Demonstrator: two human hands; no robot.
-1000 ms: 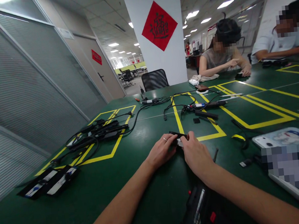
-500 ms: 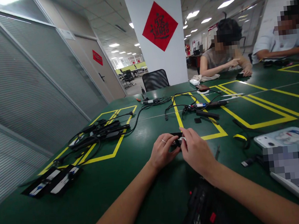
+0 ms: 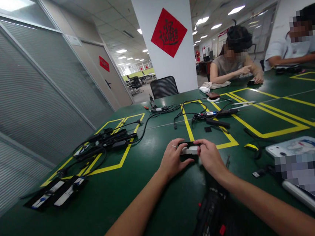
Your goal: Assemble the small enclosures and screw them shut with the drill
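Just above the green table, both hands meet at a small flat black piece with a white strip (image 3: 190, 150). My left hand (image 3: 171, 159), wearing a ring, curls its fingers over the left end, the thumb stretched out below. At the right end, my right hand (image 3: 212, 158) pinches the piece between thumb and fingers. What the white strip is made of I cannot make out. Below my right forearm lies a black device with red parts (image 3: 211, 213), partly in shadow. Two similar black pieces with white strips (image 3: 70, 191) lie at the left.
Black cables and adapters (image 3: 112, 139) are heaped in the left yellow-taped area. Ahead lie a pen-like tool (image 3: 218, 113) and more cables. At the right are a phone in a picture case (image 3: 302, 145) and a USB plug (image 3: 259, 173). Two people sit across the table.
My hands have spread slightly apart and the right hand has shifted to the piece's right end. More of the white strip shows between them. The view has tilted slightly.
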